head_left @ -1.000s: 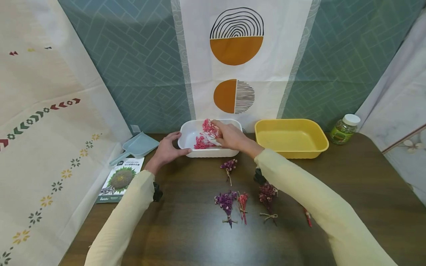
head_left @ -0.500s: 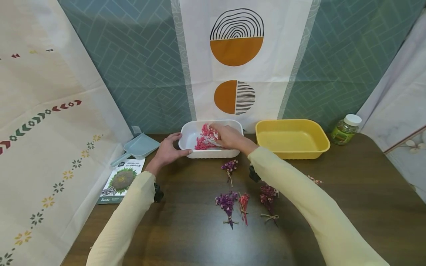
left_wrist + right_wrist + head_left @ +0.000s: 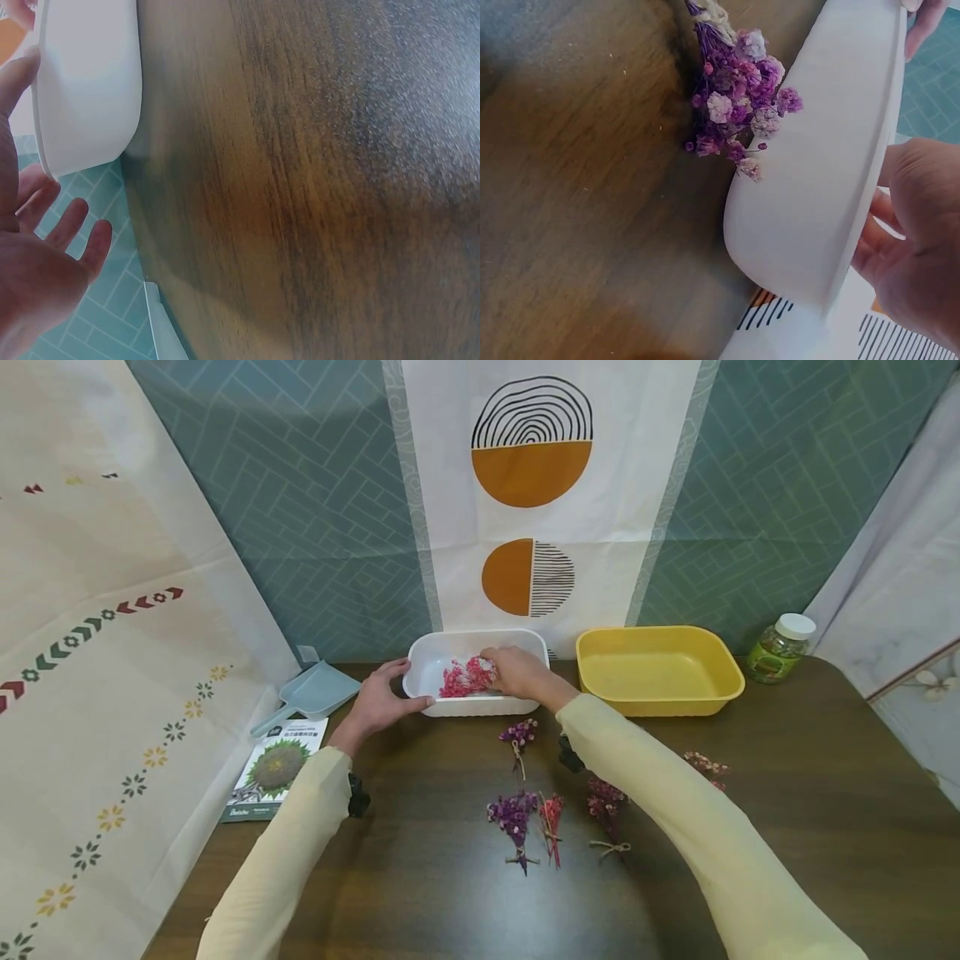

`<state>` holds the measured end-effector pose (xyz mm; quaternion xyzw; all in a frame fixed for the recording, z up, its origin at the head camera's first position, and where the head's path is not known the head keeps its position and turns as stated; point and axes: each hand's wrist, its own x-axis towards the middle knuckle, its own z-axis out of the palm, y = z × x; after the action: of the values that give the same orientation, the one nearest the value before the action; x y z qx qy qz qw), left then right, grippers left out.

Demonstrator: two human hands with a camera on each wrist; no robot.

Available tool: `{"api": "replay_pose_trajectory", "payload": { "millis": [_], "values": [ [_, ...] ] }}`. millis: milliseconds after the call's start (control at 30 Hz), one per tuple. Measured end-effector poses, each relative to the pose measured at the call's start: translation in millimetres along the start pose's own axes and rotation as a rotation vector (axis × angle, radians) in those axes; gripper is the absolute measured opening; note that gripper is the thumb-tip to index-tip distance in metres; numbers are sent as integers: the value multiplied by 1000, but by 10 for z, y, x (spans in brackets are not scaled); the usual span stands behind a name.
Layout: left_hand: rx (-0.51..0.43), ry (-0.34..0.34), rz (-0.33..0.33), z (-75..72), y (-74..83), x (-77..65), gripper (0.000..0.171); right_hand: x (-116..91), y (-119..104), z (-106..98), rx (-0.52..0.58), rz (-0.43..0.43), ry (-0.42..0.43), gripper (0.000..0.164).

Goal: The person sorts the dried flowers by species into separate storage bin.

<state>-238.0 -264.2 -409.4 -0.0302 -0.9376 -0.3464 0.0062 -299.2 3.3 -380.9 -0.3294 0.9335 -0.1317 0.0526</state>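
A white plastic basin [image 3: 480,706] stands at the back of the table against the hanging cloth. My left hand [image 3: 378,700] grips its left front corner, thumb on the front rim and fingers at the end wall; in the left wrist view the outer fingers of that hand [image 3: 45,259] spread loosely below the rim. Inside the basin, my right hand [image 3: 519,677] holds a bunch of pink dried flowers [image 3: 461,678] by the stem end, its blossoms pointing left. The right wrist view has the fingers [image 3: 876,238] partly hidden behind the basin wall.
Before the basin lies a small purple bunch [image 3: 517,732]. Nearer are a purple bunch [image 3: 513,817], a red bunch [image 3: 551,814] and a dark-red one [image 3: 604,797]. A yellow basin [image 3: 660,706] and a jar [image 3: 780,650] stand right; a dustpan [image 3: 318,687] and seed packet [image 3: 276,768] lie left.
The right hand has lowered the pink flowers further into the white basin, so the bunch now lies flatter and lower. The left hand has stayed at the corner.
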Motion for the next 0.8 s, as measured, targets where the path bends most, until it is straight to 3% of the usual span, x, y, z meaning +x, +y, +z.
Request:
{"api": "replay_pose_trajectory", "payload": {
  "millis": [167,367,600,800],
  "values": [
    [-17,3,7,-3,-5,-6,93,-126,-16,-64,7,39,99,47],
    [-9,2,10,-19,9,-3,92,-455,-83,-163,121,128,189,46],
    [-5,-4,12,-11,14,7,92,-1141,-236,-157,317,91,264,37],
    [-10,-3,7,-14,15,8,92,-1764,-371,-37,474,127,185,40]
  ]
}}
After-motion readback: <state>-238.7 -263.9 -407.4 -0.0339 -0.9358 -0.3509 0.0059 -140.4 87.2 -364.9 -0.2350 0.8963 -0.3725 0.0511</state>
